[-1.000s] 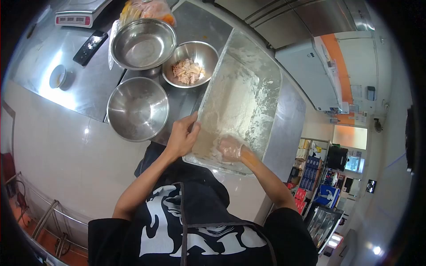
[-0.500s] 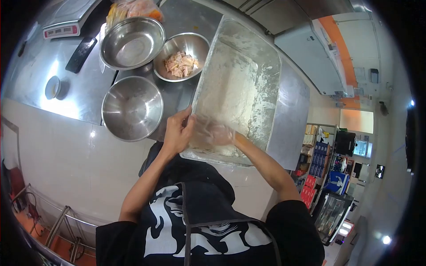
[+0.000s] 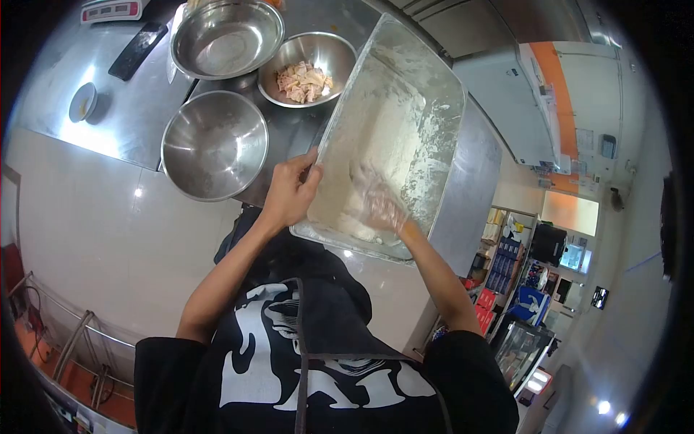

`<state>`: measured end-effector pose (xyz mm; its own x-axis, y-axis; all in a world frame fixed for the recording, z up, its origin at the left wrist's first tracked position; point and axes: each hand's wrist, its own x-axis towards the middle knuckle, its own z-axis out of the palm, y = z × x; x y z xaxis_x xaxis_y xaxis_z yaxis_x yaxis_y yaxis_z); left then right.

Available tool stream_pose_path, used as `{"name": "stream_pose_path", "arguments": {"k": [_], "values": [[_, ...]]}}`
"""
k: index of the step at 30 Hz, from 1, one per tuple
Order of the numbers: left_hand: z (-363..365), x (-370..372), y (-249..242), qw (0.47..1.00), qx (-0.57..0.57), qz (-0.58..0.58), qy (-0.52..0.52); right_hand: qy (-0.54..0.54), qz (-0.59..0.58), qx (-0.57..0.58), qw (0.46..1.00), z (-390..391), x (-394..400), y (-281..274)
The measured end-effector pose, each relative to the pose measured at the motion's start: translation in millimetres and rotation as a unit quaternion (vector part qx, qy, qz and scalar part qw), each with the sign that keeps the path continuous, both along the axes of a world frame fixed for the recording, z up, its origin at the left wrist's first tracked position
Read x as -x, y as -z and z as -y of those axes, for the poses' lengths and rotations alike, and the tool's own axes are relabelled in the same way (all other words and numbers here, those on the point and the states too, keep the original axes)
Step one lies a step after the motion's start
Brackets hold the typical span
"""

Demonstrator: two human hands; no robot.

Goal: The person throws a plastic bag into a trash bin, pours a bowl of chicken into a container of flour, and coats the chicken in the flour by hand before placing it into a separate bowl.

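A large rectangular metal pan (image 3: 438, 81) stands tilted in my view on the counter, its inner walls streaked with white powder. My left hand (image 3: 291, 189) is closed on the pan's left rim, thumb and fingers around the edge. Inside, near the close end, my right hand (image 3: 382, 201) wears a clear plastic glove; its fingers look stretched out and apart, slightly blurred. A small heap of white powder (image 3: 357, 228) lies below that hand on the pan floor.
Left of the pan are a bowl of pale chopped meat pieces (image 3: 303, 82), an empty steel bowl (image 3: 215, 147) and another steel bowl (image 3: 228, 40). Farther left lie a knife with a black handle (image 3: 137, 50), a small dish (image 3: 83, 102) and a scale (image 3: 110, 10).
My right hand has moved from beside the left rim rightward toward the pan's middle. My left hand keeps its grip. The whole view has shifted, with the bowls higher in it.
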<state>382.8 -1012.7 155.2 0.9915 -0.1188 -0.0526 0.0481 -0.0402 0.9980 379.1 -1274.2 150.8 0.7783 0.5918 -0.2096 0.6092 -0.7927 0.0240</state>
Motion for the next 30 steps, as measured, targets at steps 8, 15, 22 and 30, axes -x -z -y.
{"name": "stream_pose_path", "arguments": {"k": [8,15,22,30], "values": [[-1,1,-3,0.999,0.029,0.03,-0.03,0.164,-0.239,0.073,0.954,11,25,-27],[-4,-2,-7,0.999,0.025,0.032,-0.017,0.277,-0.262,0.006,0.924,31,48,17],[-5,1,1,0.999,0.017,0.045,-0.008,0.342,-0.31,-0.264,0.847,37,28,34],[-7,0,-3,0.999,0.023,0.045,-0.005,0.506,-0.265,-0.539,0.619,-3,2,-44]]}}
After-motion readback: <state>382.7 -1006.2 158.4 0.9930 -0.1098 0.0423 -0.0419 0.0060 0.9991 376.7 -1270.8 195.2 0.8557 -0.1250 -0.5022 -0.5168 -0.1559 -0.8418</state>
